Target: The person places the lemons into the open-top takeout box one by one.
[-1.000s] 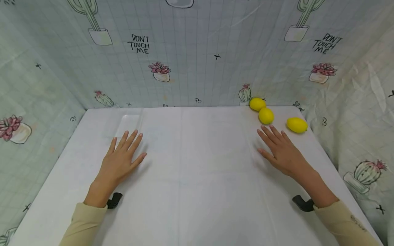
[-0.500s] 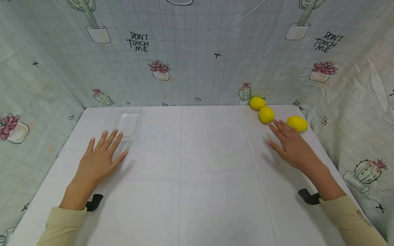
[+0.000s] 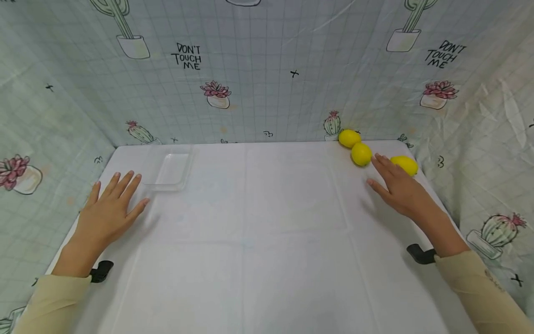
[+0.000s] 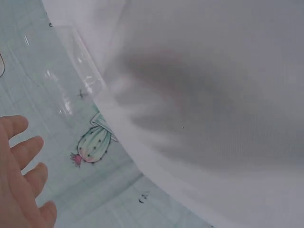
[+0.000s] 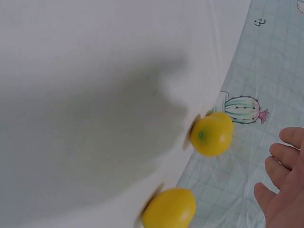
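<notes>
Three lemons point(image 3: 361, 154); likely firm, light, best held round the middle; clear tray point(image 3: 173, 168), likely slippery; my left hand point(image 3: 105, 215), right hand point(image 3: 403, 191): both empty, fingers extended.

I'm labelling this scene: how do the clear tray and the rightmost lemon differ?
The clear tray is see-through; the rightmost lemon is opaque yellow. The tray is rectangular, the lemon rounded. In the head view, the right hand partly covers the lemon, while the tray lies beside the left hand. Both rest on the white tabletop.
</notes>
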A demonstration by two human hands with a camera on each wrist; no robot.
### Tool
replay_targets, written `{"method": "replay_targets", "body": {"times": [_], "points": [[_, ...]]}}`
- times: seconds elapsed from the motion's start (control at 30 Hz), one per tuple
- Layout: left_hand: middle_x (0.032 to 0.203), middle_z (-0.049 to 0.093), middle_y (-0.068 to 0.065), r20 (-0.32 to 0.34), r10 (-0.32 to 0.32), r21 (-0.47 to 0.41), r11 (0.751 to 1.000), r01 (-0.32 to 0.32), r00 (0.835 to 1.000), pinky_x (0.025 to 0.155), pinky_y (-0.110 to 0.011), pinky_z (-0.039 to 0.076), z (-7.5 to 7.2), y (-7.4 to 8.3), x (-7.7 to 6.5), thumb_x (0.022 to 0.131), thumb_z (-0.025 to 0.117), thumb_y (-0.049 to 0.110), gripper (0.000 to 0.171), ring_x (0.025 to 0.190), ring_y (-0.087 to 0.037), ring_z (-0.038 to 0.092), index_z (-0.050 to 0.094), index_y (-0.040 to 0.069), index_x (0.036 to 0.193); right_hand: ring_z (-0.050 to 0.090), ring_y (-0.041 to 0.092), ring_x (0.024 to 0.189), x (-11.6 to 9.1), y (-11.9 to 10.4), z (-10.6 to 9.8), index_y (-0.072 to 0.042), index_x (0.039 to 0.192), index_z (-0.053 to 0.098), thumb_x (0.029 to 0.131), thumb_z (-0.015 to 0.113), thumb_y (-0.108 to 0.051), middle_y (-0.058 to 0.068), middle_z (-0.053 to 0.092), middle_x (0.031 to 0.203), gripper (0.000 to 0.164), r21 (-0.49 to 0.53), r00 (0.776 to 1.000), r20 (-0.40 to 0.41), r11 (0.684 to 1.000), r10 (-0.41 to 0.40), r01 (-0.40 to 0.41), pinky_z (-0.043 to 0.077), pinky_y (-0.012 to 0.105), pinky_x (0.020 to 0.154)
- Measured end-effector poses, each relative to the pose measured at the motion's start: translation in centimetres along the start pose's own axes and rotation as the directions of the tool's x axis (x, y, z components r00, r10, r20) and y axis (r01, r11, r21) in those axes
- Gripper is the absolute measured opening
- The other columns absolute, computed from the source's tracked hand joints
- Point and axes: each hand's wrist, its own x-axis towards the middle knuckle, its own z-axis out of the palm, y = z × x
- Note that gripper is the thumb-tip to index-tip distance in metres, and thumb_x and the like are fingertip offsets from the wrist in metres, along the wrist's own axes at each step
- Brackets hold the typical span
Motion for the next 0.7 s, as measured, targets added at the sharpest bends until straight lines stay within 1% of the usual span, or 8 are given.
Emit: {"method": "replay_targets", "body": {"times": [0.13, 0.23, 0.33, 0.43, 0.5, 0.57, 0.6, 0.7], "points": [[0.168, 0.016, -0.018, -0.003, -0.006, -0.027, 1.000, 0.006, 1.000, 0.123, -0.059, -0.012, -0.2, -0.9, 0.4, 0.107, 0.041, 0.049, 0.074, 0.155, -0.040, 0.007, 0.013, 0.011, 0.164, 0.019, 0.046, 0.151, 0.8, 0.1, -0.4, -0.009, 0.164, 0.012, 0.106, 0.037, -0.058, 0.018, 0.009, 0.170, 0.080, 0.009, 0.998, 0.046, 0.999, 0.030, -0.031, 0.021, 0.067, 0.119], [0.167, 0.020, -0.020, -0.016, 0.000, -0.058, 0.998, 0.000, 1.000, 0.123, -0.061, -0.009, -0.1, -1.7, 0.9, 0.107, 0.041, 0.049, 0.073, 0.154, -0.042, 0.011, 0.016, 0.009, 0.163, 0.023, 0.049, 0.148, 1.4, 0.3, -0.7, -0.008, 0.164, 0.015, 0.106, 0.036, -0.058, 0.019, 0.013, 0.169, 0.078, 0.021, 0.998, 0.048, 0.999, 0.030, -0.031, 0.023, 0.067, 0.118], [0.165, 0.022, -0.022, -0.003, 0.012, -0.072, 0.997, -0.012, 1.000, 0.123, -0.064, -0.005, 0.0, -2.5, 1.5, 0.106, 0.044, 0.047, 0.073, 0.153, -0.044, 0.014, 0.018, 0.009, 0.163, 0.029, 0.050, 0.146, 2.0, 0.5, -1.0, -0.006, 0.162, 0.021, 0.107, 0.040, -0.053, 0.023, 0.022, 0.165, 0.075, 0.037, 1.000, 0.010, 0.999, 0.011, -0.012, 0.026, 0.066, 0.117], [0.165, 0.022, -0.022, 0.034, 0.029, -0.096, 0.995, -0.025, 0.999, 0.123, -0.064, -0.003, 0.0, -3.5, 2.2, 0.106, 0.046, 0.046, 0.073, 0.152, -0.046, 0.015, 0.018, 0.010, 0.163, 0.033, 0.050, 0.143, 2.9, 0.7, -1.2, -0.003, 0.159, 0.028, 0.107, 0.046, -0.046, 0.027, 0.030, 0.161, 0.070, 0.043, 0.999, -0.036, 0.999, -0.003, 0.005, 0.028, 0.066, 0.117], [0.165, 0.023, -0.023, 0.048, 0.037, -0.136, 0.990, -0.030, 0.998, 0.122, -0.066, 0.001, 0.1, -4.2, 2.7, 0.106, 0.047, 0.043, 0.073, 0.150, -0.048, 0.018, 0.018, 0.009, 0.163, 0.035, 0.049, 0.142, 3.4, 0.8, -1.4, -0.003, 0.158, 0.032, 0.107, 0.048, -0.042, 0.028, 0.034, 0.159, 0.066, 0.042, 0.999, -0.052, 0.999, -0.004, 0.006, 0.029, 0.065, 0.116], [0.164, 0.022, -0.025, 0.069, 0.035, -0.192, 0.981, -0.021, 0.997, 0.121, -0.068, 0.005, 0.2, -4.8, 3.1, 0.107, 0.047, 0.041, 0.072, 0.149, -0.050, 0.020, 0.017, 0.007, 0.163, 0.036, 0.049, 0.141, 3.9, 0.8, -1.5, -0.002, 0.156, 0.035, 0.107, 0.050, -0.039, 0.028, 0.037, 0.157, 0.064, 0.044, 0.998, -0.056, 0.999, 0.000, 0.003, 0.029, 0.066, 0.116], [0.165, 0.020, -0.026, 0.086, 0.025, -0.223, 0.975, -0.005, 0.996, 0.120, -0.069, 0.007, 0.3, -5.0, 3.3, 0.108, 0.045, 0.042, 0.072, 0.148, -0.052, 0.019, 0.014, 0.007, 0.163, 0.037, 0.050, 0.141, 4.2, 0.9, -1.6, -0.002, 0.156, 0.036, 0.106, 0.051, -0.038, 0.028, 0.038, 0.156, 0.063, 0.047, 0.998, -0.057, 0.999, 0.002, 0.001, 0.029, 0.066, 0.116], [0.165, 0.014, -0.030, 0.128, -0.009, -0.348, 0.936, 0.054, 0.992, 0.117, -0.073, 0.011, 0.6, -5.6, 4.0, 0.110, 0.042, 0.040, 0.072, 0.148, -0.055, 0.016, 0.008, 0.006, 0.164, 0.039, 0.051, 0.139, 4.9, 1.0, -1.7, -0.002, 0.154, 0.039, 0.105, 0.055, -0.035, 0.028, 0.041, 0.154, 0.061, 0.055, 0.998, -0.059, 0.998, 0.005, -0.001, 0.030, 0.067, 0.115]]}}
